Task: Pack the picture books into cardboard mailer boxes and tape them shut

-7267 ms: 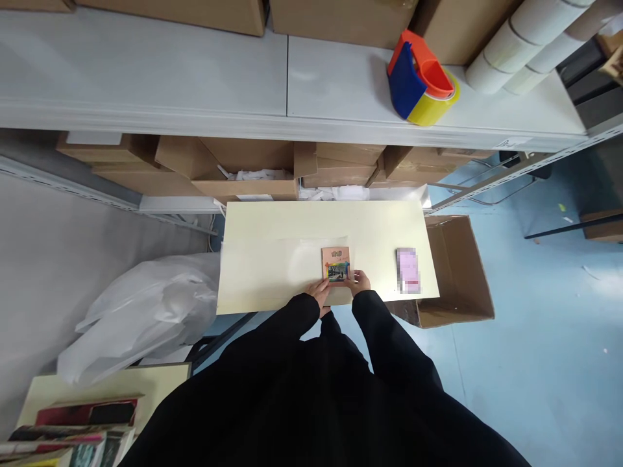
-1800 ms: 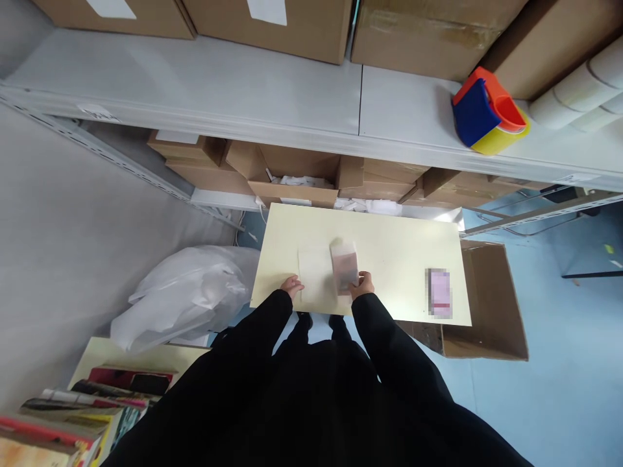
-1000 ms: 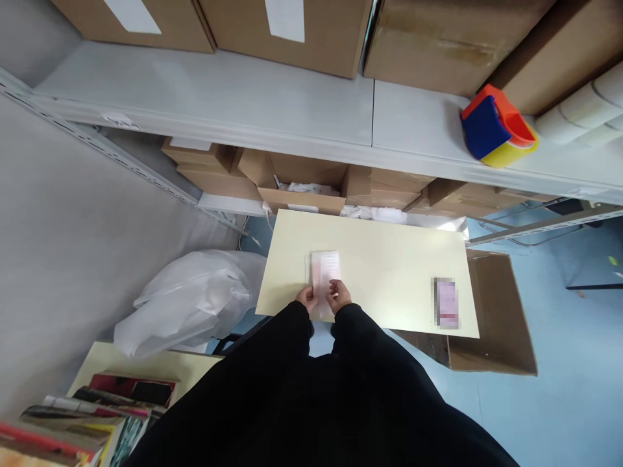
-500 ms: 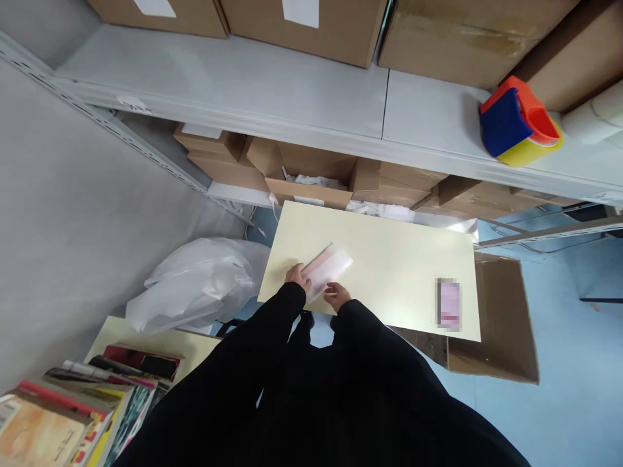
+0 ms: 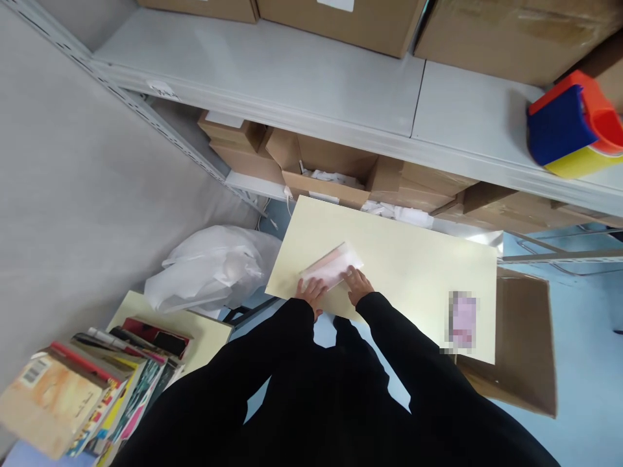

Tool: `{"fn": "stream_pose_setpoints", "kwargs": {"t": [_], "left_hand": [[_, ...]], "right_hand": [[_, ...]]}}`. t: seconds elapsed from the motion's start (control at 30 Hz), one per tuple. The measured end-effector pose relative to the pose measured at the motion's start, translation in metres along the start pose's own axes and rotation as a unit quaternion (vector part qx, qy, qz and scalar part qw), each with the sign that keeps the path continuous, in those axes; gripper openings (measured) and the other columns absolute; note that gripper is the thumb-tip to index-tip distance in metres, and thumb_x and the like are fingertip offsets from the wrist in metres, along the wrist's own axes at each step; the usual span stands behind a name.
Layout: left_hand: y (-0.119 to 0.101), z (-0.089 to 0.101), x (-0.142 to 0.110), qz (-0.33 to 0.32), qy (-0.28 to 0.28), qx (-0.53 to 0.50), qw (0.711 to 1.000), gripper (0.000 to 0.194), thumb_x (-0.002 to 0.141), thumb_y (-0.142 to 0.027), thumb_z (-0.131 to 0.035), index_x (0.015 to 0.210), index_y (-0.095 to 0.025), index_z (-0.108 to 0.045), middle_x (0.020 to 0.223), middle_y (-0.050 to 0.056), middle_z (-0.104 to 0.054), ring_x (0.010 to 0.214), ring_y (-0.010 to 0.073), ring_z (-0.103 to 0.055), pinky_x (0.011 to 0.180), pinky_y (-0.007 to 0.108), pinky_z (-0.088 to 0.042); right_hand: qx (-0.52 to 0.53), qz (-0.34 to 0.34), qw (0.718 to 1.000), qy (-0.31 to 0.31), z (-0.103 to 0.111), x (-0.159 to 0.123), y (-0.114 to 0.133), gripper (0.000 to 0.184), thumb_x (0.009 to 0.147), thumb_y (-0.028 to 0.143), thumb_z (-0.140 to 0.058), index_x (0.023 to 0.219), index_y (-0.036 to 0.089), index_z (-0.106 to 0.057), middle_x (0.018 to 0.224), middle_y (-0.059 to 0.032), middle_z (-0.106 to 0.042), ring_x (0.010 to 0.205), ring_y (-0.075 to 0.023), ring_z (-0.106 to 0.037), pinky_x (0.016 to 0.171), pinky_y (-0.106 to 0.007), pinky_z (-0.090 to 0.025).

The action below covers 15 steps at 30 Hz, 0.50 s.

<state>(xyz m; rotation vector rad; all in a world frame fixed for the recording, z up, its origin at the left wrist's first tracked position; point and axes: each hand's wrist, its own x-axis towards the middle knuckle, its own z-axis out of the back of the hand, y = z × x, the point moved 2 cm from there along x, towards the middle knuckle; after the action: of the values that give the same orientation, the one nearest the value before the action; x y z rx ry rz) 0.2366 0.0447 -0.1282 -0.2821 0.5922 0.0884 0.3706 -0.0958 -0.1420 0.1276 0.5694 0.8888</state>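
A small book wrapped in a whitish translucent bag (image 5: 332, 266) lies tilted on the pale yellow table (image 5: 413, 272). My left hand (image 5: 311, 292) rests on its near left end, fingers curled over the edge. At the package's near right side sits my right hand (image 5: 357, 285), fingers pressed on the wrapping. Both sleeves are black. A pink blurred card (image 5: 463, 320) lies alone toward the table's right edge.
A white plastic bag heap (image 5: 214, 266) sits left of the table. Stacked books (image 5: 82, 395) lie on a second table at lower left. An open cardboard box (image 5: 523, 350) stands at the right. The shelf (image 5: 341, 97) holds boxes and a tape dispenser (image 5: 572, 126).
The bare book was slid into a translucent bag, then turned slantwise. Since half a second ago my right hand moved up onto the package; the view swung left.
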Motion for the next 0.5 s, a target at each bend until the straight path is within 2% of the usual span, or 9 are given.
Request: {"fn": "stream_pose_setpoints", "kwargs": {"t": [0.13,0.23,0.33,0.4,0.5], "left_hand": [[0.018,0.014,0.007,0.012,-0.033,0.007,0.999,0.072,0.066,-0.036,-0.063,0.131,-0.026,-0.035,0.144,0.01,-0.019,0.132,0.0312,-0.004,0.098,0.06,0.008],[0.028,0.027,0.014,0.036,-0.063,0.003,0.997,0.068,0.063,-0.027,-0.066,0.126,-0.024,-0.04,0.143,0.012,-0.022,0.131,0.0317,-0.01,0.099,0.059,0.006],[0.036,0.036,0.022,0.078,-0.085,-0.022,0.993,0.048,0.073,-0.02,-0.055,0.12,-0.02,-0.046,0.135,0.013,-0.035,0.123,0.0312,-0.028,0.099,0.054,-0.013],[0.041,0.038,0.028,0.109,-0.068,-0.039,0.991,0.036,0.078,-0.019,-0.046,0.114,-0.019,-0.05,0.123,0.013,-0.046,0.111,0.0293,-0.04,0.091,0.049,-0.029],[0.052,0.041,0.038,0.142,-0.034,-0.055,0.988,0.031,0.083,-0.018,-0.034,0.108,-0.018,-0.053,0.112,0.013,-0.05,0.102,0.0275,-0.046,0.079,0.043,-0.038]], "right_hand": [[0.005,-0.024,0.999,-0.039,0.001,0.015,0.008,0.063,0.066,0.01,-0.052,0.127,0.024,-0.042,0.137,-0.0091,-0.029,0.116,-0.0307,-0.033,0.087,-0.041,-0.038],[0.0,-0.035,0.998,-0.049,0.006,0.033,0.01,0.057,0.068,0.009,-0.051,0.123,0.026,-0.046,0.132,-0.0094,-0.035,0.106,-0.0293,-0.04,0.081,-0.04,-0.042],[-0.014,-0.056,0.997,-0.054,0.009,0.05,0.011,0.051,0.07,0.016,-0.055,0.119,0.023,-0.048,0.125,-0.0116,-0.04,0.097,-0.028,-0.043,0.075,-0.039,-0.044],[-0.022,-0.072,0.995,-0.063,0.009,0.058,0.011,0.045,0.071,0.023,-0.057,0.115,0.02,-0.05,0.12,-0.0128,-0.043,0.093,-0.0271,-0.044,0.074,-0.038,-0.043],[-0.013,-0.078,0.994,-0.082,0.007,0.067,0.009,0.039,0.074,0.028,-0.055,0.111,0.017,-0.052,0.115,-0.0137,-0.045,0.09,-0.0256,-0.045,0.076,-0.037,-0.042]]}}
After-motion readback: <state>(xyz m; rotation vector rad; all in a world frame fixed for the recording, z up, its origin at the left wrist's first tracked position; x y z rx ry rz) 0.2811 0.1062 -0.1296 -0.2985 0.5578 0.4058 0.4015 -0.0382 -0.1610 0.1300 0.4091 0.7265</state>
